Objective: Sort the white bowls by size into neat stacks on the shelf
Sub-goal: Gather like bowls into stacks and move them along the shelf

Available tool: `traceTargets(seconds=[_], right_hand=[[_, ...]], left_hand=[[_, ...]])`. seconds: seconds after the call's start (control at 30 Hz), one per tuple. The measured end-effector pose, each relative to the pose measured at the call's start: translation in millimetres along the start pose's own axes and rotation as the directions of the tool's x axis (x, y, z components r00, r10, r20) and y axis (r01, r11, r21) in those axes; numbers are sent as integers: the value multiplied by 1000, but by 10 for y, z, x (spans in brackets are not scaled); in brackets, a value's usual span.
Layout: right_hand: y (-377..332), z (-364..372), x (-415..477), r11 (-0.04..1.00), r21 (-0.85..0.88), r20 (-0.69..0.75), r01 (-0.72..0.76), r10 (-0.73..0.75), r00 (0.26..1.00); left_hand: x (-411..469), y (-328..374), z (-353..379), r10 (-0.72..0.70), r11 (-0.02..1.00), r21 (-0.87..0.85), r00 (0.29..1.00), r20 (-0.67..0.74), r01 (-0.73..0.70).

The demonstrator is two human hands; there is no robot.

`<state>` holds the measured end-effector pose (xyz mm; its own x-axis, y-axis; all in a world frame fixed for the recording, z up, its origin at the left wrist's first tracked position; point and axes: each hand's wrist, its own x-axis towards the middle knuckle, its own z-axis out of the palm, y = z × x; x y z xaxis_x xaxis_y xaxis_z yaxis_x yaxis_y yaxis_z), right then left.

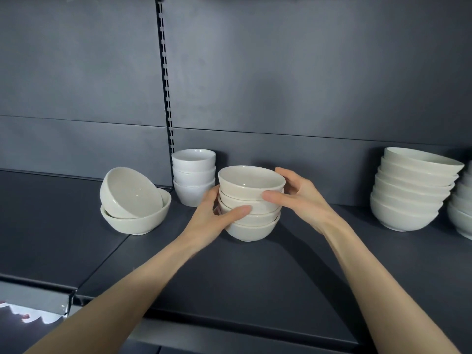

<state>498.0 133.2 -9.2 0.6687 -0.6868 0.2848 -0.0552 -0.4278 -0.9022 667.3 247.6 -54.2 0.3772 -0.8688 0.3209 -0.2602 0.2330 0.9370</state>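
On the dark shelf (76, 238) we see a tilted bowl (127, 192) resting in another, then three nested cups (192, 175). Our left hand (212, 218) and right hand (301, 198) clasp the middle stack (251, 221) from both sides. Rightmost stands a taller stack (411, 190), perhaps seven bowls.

The edge stack (462, 210) at the shelf's (255, 277) right end is cut off by the frame and blurred, so its bowls cannot be counted. The left hand's (213, 218) fingers, all but the thumb, are hidden behind the 4-bowl middle stack (251, 215). Hand and stack cover the lower right of the cups (194, 175). Below the shelf's front left corner, a white-and-red shape (28, 315) is too blurred to name.
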Motion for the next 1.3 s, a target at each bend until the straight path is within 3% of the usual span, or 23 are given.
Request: traceTargets(seconds=[0.67, 0.77, 0.9, 1.07, 1.17, 1.3], right_hand=[[40, -23, 10, 999, 7, 7, -54, 54, 999], [2, -41, 2, 998, -32, 34, -61, 62, 998], [-123, -133, 28, 973, -221, 111, -59, 85, 990], [-451, -230, 32, 880, -475, 119, -9, 75, 990], [-663, -186, 55, 809, -585, 118, 61, 10, 993], [-904, 22, 109, 793, -592, 110, 140, -92, 990]], left_hand=[[10, -36, -54, -8, 1000, 26, 999, 53, 6], [-1, 22, -85, -30, 990, 140, 997, 70, 19], [-27, 190, -144, -82, 932, 361, 988, 132, 29], [5, 484, -353, -157, 708, 706, 982, 104, 38], [-29, 728, -496, -138, 614, 789, 986, 90, 14], [-131, 968, -792, -9, 616, 788, 1000, 24, -13]])
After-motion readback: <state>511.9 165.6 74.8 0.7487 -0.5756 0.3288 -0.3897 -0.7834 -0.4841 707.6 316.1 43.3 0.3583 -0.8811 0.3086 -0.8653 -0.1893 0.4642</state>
